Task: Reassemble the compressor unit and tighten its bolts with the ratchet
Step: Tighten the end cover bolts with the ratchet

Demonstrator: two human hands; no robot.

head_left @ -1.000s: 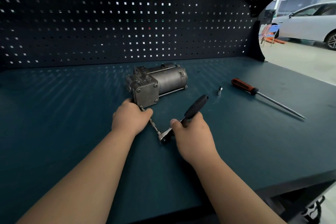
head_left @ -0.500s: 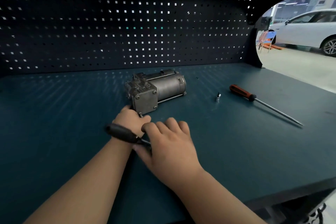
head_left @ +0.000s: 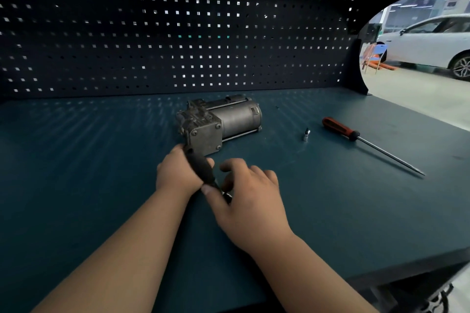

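The grey compressor unit [head_left: 221, 122] lies on its side on the dark bench [head_left: 76, 173], its square end plate with bolts facing me. My left hand [head_left: 175, 175] is curled just below the plate's lower left corner; what it grips is hidden. The ratchet's black handle [head_left: 201, 168], blurred, slants up and left across my left hand. My right hand [head_left: 250, 190] pinches the ratchet near its head, which sits hidden under the thumb and fingers.
A red-and-black screwdriver [head_left: 340, 127] lies at the right with its long shaft pointing toward the bench's right edge. A small metal socket [head_left: 306, 134] stands between it and the compressor. A pegboard wall [head_left: 178, 33] closes the back.
The ratchet handle swung from pointing up-right, round to the left, and now slants up over my left hand. My right hand followed it leftward. The left hand stayed at the compressor's corner.
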